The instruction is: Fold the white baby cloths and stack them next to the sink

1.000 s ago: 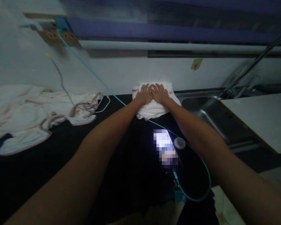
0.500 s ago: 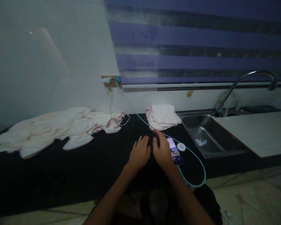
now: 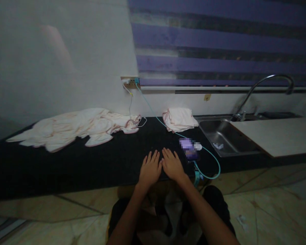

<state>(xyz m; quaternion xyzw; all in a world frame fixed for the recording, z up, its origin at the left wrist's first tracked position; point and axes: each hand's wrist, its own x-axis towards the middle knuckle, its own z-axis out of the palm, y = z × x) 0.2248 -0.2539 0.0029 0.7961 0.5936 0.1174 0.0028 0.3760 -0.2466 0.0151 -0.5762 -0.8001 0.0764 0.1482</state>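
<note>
My left hand [image 3: 150, 169] lies flat on the black countertop [image 3: 109, 166] near its front edge, fingers stretched out and holding nothing. Beside it, my right hand [image 3: 172, 164] rests palm down with its fingers spread, the two thumbs close together. Just right of my right hand is a phone [image 3: 190, 149], its screen lit but blurred out. A teal charging cable [image 3: 217, 165] loops around the phone's right side, and a small round white object [image 3: 198, 146] sits at its edge. Behind my hands, a folded white cloth [image 3: 181, 119] with pinkish edging lies against the wall.
Spread white cloth [image 3: 73, 127] covers the back left of the counter. A power outlet [image 3: 130, 82] on the wall holds two plugs. To the right are a steel sink [image 3: 226, 136], a curved faucet [image 3: 266, 77] and a pale board [image 3: 270, 137].
My right hand has lowered from a raised, partly curled pose to lie flat beside my left. The view has tilted and shifted, showing more floor.
</note>
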